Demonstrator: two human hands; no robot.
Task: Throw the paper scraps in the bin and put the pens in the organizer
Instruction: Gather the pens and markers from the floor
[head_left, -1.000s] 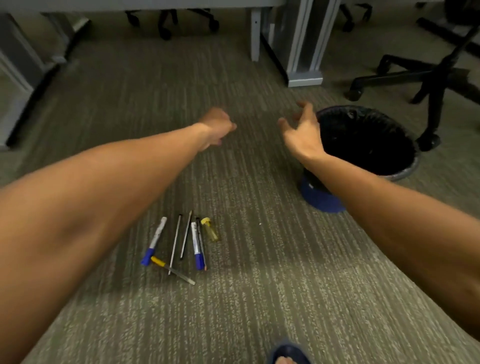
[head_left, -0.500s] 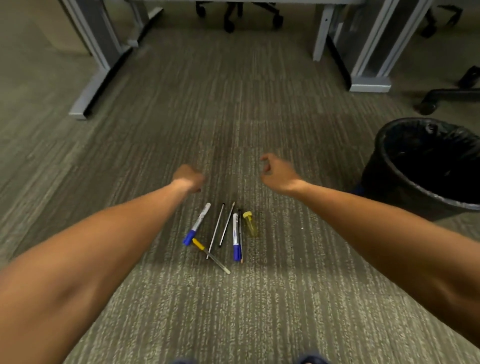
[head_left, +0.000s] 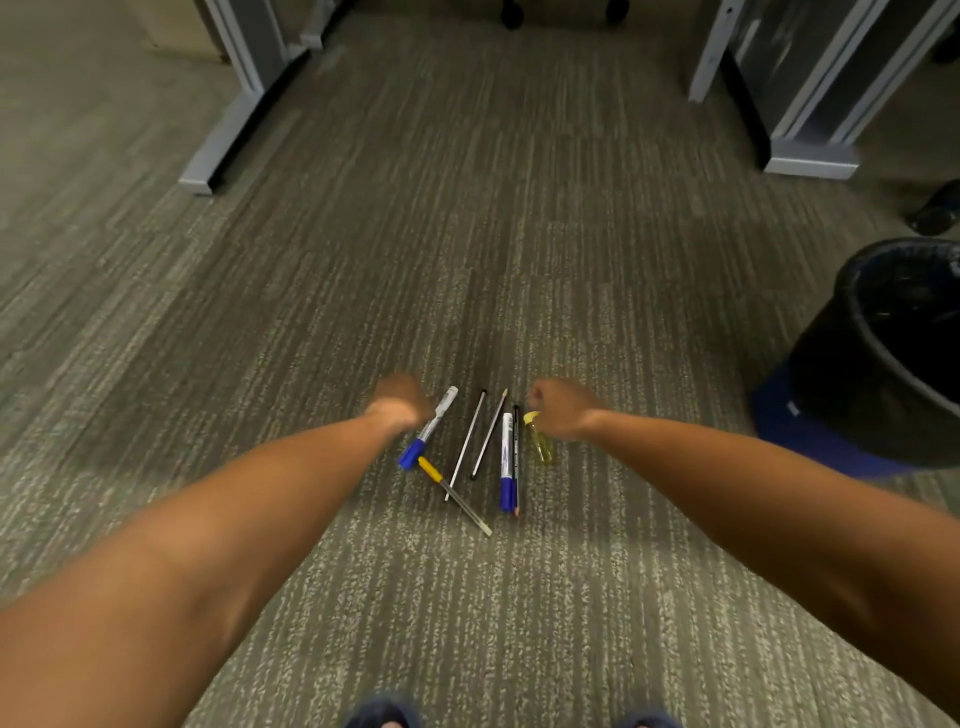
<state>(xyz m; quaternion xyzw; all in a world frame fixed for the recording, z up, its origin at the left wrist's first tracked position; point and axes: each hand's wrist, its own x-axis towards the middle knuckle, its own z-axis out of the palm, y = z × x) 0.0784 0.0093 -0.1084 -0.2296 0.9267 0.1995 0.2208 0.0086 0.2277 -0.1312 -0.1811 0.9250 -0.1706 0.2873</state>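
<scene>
Head view: pens (head_left: 470, 452) lie in a loose row on the carpet floor. The left hand (head_left: 402, 400) and right hand (head_left: 563, 408), fingers curled and empty, flank them, seemingly to gather them. Bin (head_left: 904, 353) stands well right.

ribbed matt carpet (head_left: 467, 234); glossy plastic bin liner (head_left: 904, 312).

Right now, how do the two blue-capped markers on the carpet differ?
The left blue-capped marker lies slanted, its white end beside the left hand; the right blue-capped marker lies nearly straight, beside a black pen. The left one's cap touches the yellow-capped pen; the right one's does not. Both are white-bodied, blue caps toward the camera.
</scene>
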